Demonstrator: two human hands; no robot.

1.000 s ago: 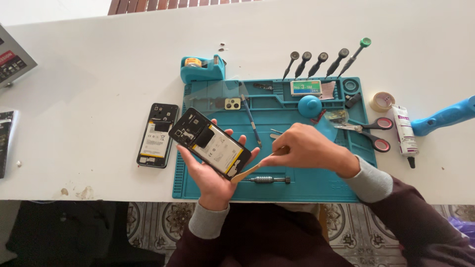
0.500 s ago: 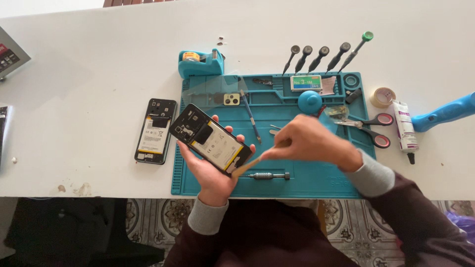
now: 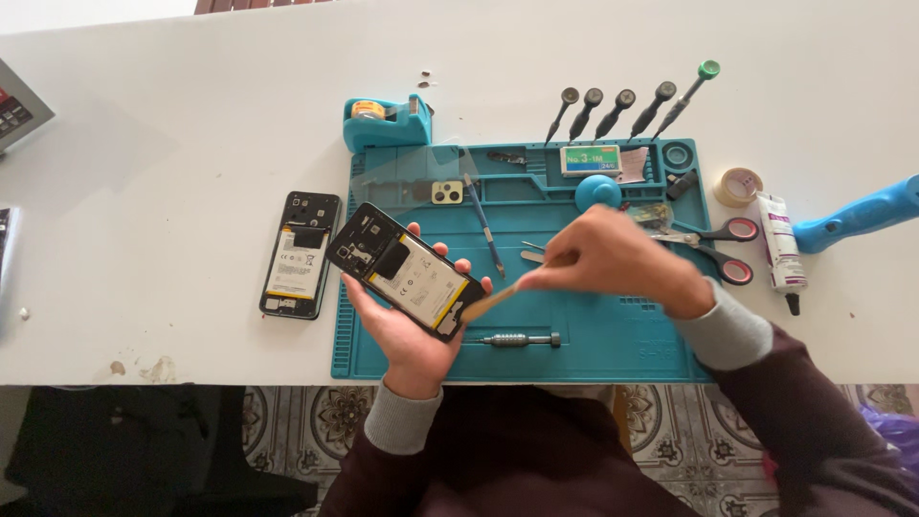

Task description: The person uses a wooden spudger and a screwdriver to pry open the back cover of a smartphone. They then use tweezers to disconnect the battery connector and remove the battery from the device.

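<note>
We took the teal rubber work mat on the white table as our landmark and read across from its left. Well off the mat's left edge, flat on the table, lay a second opened black phone with a white battery. Just over the mat's left front corner our left hand cupped the opened black smartphone with the white-and-yellow battery from below — fingers curled up around its far edge, thumb on the near side, the phone tilted and lifted off the mat. At the mat's back left corner stood a teal tape dispenser. A thin wooden pry stick ran from the phone's lower right corner, which its tip touched, up to our right hand, which hovered above the mat's middle and pinched the stick between thumb and fingertips. On the mat below that hand lay a short metal screwdriver handle. Behind the mat's back edge a row of black-capped screwdrivers leaned, and a round blue dust blower sat in the mat's tray. At the mat's right edge lay red-handled scissors — beyond them a white glue tube.
</note>
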